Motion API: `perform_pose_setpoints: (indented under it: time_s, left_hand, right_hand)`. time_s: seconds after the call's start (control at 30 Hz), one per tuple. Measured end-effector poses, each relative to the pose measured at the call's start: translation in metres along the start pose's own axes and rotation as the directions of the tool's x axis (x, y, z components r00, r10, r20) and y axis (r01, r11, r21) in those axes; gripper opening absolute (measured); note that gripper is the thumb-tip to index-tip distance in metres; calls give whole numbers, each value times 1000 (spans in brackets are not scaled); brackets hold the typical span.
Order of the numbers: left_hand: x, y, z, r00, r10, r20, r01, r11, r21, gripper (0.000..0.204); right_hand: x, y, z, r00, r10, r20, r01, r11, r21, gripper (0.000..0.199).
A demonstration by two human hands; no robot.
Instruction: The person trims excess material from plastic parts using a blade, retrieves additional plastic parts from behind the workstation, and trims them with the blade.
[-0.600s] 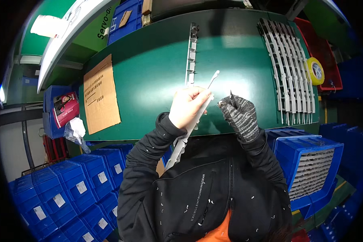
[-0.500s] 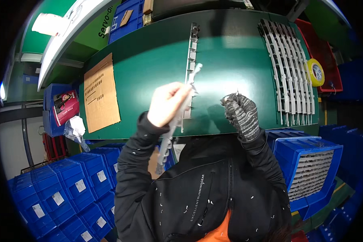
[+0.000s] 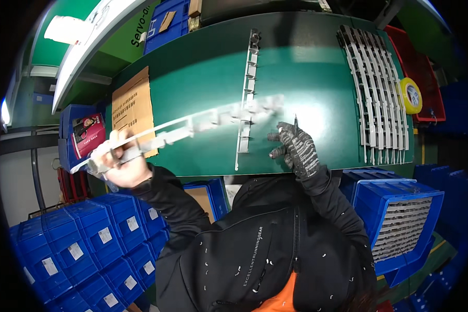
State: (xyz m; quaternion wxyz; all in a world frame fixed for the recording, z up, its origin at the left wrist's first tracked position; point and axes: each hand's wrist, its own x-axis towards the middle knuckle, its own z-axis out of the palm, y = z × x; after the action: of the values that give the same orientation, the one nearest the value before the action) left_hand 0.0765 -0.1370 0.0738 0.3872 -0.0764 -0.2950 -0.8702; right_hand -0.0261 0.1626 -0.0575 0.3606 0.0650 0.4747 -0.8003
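Fingers: left hand (image 3: 117, 164) grips blurred grey strip (image 3: 192, 127) | right glove (image 3: 299, 151) pinches thin tool (unclear) | second strip (image 3: 246, 99) lies between.

A bright lamp (image 3: 62, 29) shines at the top left. A white glare spot sits on the green table (image 3: 317, 112). The long white strip (image 3: 192, 127) looks smeared and blurry. The corners are black, and straight edges bend near the rim. The blue bins (image 3: 78, 249) sit in dim light.

Left hand (image 3: 118, 162) gripping blurred white strip (image 3: 203, 124), gloved right hand (image 3: 295, 148) over green table (image 3: 317, 67)
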Motion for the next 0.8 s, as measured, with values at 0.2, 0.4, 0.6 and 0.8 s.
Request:
perform_pose_setpoints:
  time_s: [0.2,0.4,0.6,0.8]
  left_hand:
    - [-21,-62,-13,993,-76,-91,52,970,-237,46]
    - [-22,-66,-17,996,-45,-80,25,972,-233,44]
    - [-26,-65,-20,992,-39,-123,8,969,-246,44]
    - [-34,-65,-28,984,-170,-60,153,964,-218,48]
  right_hand:
    - [19,-11,-24,946,-163,-280,223,955,197,28]
    - [44,6,-39,973,121,-196,0,852,524,24]
    - [37,6,-35,980,93,-176,-5,895,447,19]
    - [31,-24,-38,967,-131,-218,218,872,439,14]
